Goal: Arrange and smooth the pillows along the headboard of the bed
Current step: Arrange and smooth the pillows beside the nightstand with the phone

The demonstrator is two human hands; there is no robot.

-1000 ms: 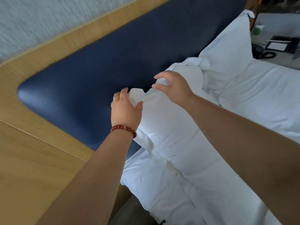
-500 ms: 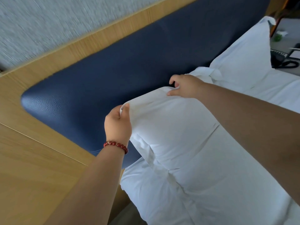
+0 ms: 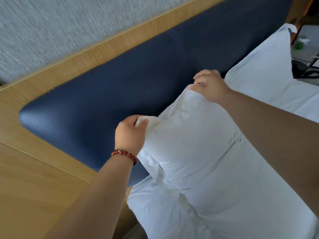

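From the left, the wooden surround [image 3: 34, 187] frames the padded blue headboard [image 3: 103, 94]. The left grip [image 3: 130, 133], a bare hand with a red bead bracelet [image 3: 125, 155] at the wrist, is clenched on the left top corner of the near pillow [image 3: 186, 144], a tuft of case bunched in its fingers; the pillow stands tilted against the headboard with its lower edge on the bed [image 3: 224, 213], close to the bed's left edge; the right grip [image 3: 209, 87] pinches the other top corner, farther along. To my eye both holds are on loose cloth only, so a hard tug could draw the case up off the filling and leave slack ears and fresh creases instead of a smooth face; an uneven pull would set the pillow askew. If the thin right pinch slips, the pillow may flop forward onto the bed, or slide off that left edge. The far pillow [image 3: 259, 71] leans on the headboard just beside the right grip, so a shove to the right could knock it crooked. The worktop [image 3: 309, 54] with its phone [image 3: 300, 66] lies well apart at far right; I judge it safe.
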